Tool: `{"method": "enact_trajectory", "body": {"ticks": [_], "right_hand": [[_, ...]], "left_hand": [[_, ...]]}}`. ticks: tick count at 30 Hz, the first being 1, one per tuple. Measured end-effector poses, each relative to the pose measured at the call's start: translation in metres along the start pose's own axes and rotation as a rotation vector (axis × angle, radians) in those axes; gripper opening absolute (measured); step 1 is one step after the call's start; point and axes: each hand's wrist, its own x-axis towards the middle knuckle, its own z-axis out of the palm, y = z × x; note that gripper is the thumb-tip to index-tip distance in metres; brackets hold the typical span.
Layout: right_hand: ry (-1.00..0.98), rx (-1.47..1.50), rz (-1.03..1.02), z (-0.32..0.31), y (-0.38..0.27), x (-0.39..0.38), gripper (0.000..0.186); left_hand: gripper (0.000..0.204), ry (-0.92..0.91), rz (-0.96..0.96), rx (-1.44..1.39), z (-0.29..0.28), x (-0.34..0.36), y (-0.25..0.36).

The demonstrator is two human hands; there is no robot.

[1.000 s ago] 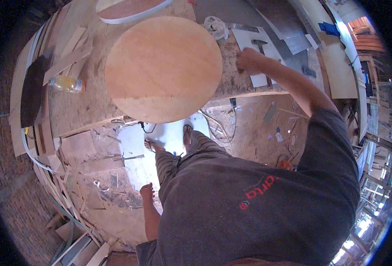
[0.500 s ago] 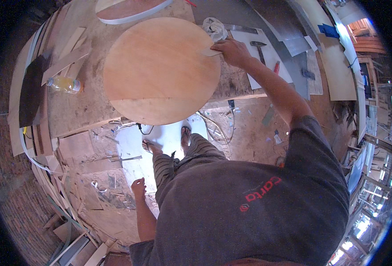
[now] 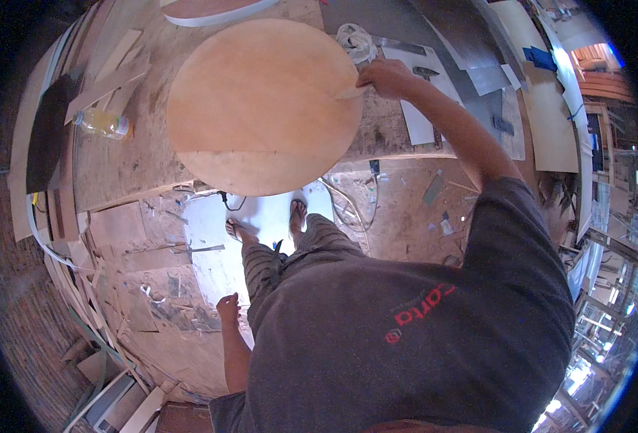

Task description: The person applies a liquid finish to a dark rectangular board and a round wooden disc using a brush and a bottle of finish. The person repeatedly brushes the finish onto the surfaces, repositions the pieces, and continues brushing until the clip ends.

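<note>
A large round wooden disc (image 3: 261,94) with a smooth pale top lies on the workbench in front of me, its near edge jutting past the bench. My right hand (image 3: 385,78) is at the disc's right edge, fingers closed on a thin pale flat piece (image 3: 348,93) that rests against the disc's surface. Its exact kind is hard to make out. Just beyond that hand sits a crumpled white cloth (image 3: 356,43). My left hand (image 3: 228,308) hangs low beside my leg, away from the bench, with its fingers curled and nothing visible in them.
A bottle of yellow liquid (image 3: 103,123) lies left of the disc near wood strips (image 3: 109,94). On the right, a hammer (image 3: 426,72) is partly behind my forearm, by a white sheet (image 3: 418,124). Another round panel (image 3: 218,16) lies at the back. Cables (image 3: 348,206) trail below the bench.
My right hand has shifted slightly right, and the flat piece now lies further over the disc's edge area. My forearm now covers the red tool. The view has shifted a little.
</note>
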Motion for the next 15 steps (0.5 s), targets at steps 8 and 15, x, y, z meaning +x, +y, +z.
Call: {"method": "enact_trajectory", "body": {"ticks": [8, 15], "right_hand": [[-0.244, -0.002, 0.063, -0.008, 0.02, -0.045, 0.031], [0.219, 0.25, 0.322, -0.031, -0.031, 0.013, 0.031]], "left_hand": [[0.033, -0.007, -0.023, -0.018, 0.007, 0.006, 0.001], [0.033, -0.016, 0.024, 0.026, 0.005, 0.013, 0.008]]}}
